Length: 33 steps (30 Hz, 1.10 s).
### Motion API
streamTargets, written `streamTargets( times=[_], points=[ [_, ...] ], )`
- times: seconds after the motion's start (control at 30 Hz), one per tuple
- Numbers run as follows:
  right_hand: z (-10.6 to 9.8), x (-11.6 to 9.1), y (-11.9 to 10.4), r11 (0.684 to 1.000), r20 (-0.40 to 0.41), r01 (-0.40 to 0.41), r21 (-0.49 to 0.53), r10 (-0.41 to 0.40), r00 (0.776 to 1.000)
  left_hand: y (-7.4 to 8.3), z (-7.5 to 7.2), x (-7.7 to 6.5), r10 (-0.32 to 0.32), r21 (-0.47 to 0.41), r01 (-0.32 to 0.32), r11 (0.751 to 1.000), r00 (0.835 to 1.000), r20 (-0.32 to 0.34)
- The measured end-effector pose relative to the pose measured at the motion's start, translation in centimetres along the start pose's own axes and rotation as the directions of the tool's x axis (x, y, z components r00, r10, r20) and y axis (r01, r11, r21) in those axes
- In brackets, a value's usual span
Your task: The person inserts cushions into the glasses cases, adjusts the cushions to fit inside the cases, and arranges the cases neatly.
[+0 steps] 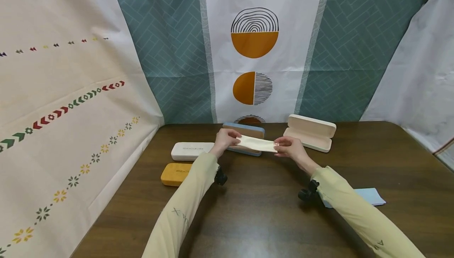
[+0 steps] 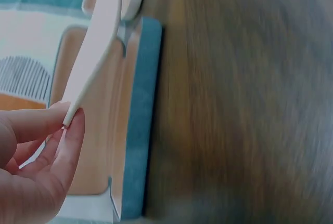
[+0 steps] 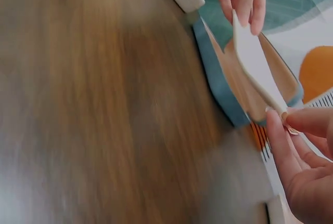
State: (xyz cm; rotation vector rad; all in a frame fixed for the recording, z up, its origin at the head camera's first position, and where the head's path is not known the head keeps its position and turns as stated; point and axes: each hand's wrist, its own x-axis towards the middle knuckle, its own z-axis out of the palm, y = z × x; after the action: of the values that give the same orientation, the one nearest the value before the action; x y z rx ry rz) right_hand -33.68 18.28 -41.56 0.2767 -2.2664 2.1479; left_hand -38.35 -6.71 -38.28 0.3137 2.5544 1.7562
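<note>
A folded cream cloth (image 1: 257,144) is stretched between both hands, in front of and above an open blue glasses case (image 1: 248,128). My left hand (image 1: 224,140) pinches its left end between thumb and fingers, and my right hand (image 1: 291,148) pinches the other end. In the left wrist view the cloth (image 2: 96,42) crosses the case's tan lining, its lower end held in the left fingers. The right wrist view has the cloth (image 3: 255,63) running from the far left hand to the near right hand, over the blue case (image 3: 216,73).
An open cream glasses case (image 1: 312,126) stands at the back right. On the left lie a closed white case (image 1: 189,150) and a closed yellow case (image 1: 174,174), partly behind the left forearm. A folded light blue cloth (image 1: 370,196) rests beside the right sleeve. Patterned fabric hangs behind the brown table (image 1: 262,203).
</note>
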Motion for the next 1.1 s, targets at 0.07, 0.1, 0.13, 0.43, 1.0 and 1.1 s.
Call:
streamTargets(
  times=[0.07, 0.1, 0.13, 0.43, 1.0, 1.1],
  points=[
    [0.9, 0.4, 0.0, 1.000, -0.020, -0.015, -0.008, 0.015, 1.000, -0.1, -0.6, 0.2, -0.002, 0.030, 0.002, 1.000, 1.000, -0.022],
    [1.3, 0.5, 0.0, 1.000, -0.027, -0.022, -0.010, 0.021, 0.999, -0.2, -0.8, 0.3, -0.004, 0.046, 0.005, 0.999, 1.000, -0.031],
    [1.7, 0.7, 0.1, 1.000, -0.034, -0.028, -0.014, 0.028, 0.999, -0.3, -1.0, 0.4, -0.012, 0.060, 0.014, 0.998, 0.999, -0.041],
    [4.3, 2.0, 0.4, 0.998, -0.074, -0.059, -0.014, 0.057, 0.996, -1.5, -2.6, 2.0, -0.060, 0.098, 0.066, 0.993, 0.997, -0.058],
    [5.7, 3.2, 0.8, 0.987, -0.131, -0.085, -0.134, 0.068, 0.989, -1.9, -3.4, 3.2, -0.123, 0.278, 0.131, 0.952, 0.991, -0.045],
    [6.0, 3.2, 0.6, 0.979, -0.126, -0.072, -0.190, 0.048, 0.991, -2.0, -3.4, 3.4, -0.132, 0.313, 0.144, 0.939, 0.989, -0.061]
  ],
)
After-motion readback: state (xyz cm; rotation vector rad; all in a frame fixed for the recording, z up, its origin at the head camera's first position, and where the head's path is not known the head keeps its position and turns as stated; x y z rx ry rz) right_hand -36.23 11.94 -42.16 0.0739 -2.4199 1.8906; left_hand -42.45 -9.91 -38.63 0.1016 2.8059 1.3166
